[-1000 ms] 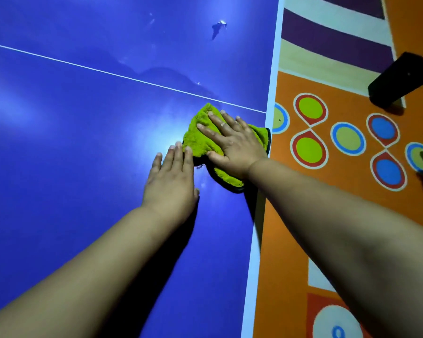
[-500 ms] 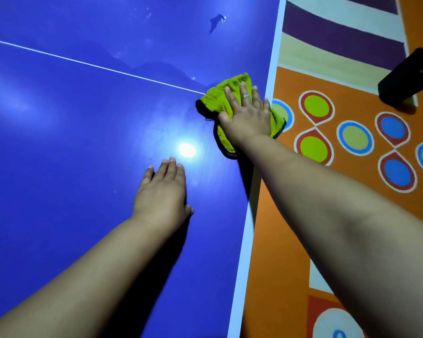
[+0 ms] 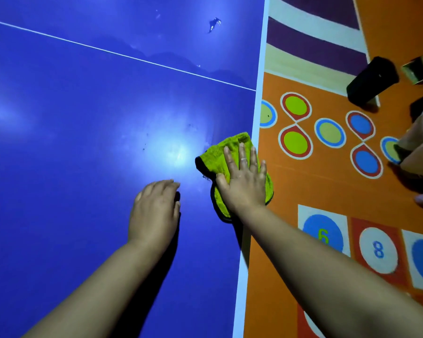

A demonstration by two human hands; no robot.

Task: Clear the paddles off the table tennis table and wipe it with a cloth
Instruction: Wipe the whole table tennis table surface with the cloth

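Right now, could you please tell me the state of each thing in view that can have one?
Green cloth: crumpled, flat on the table, overhanging its right edge.
Right hand: open, palm pressed on the cloth, fingers spread.
Left hand: resting on the table, fingers curled, holding nothing.
Table tennis table: no paddles in view, dark specks near the glare.
Black object: lying on the floor.
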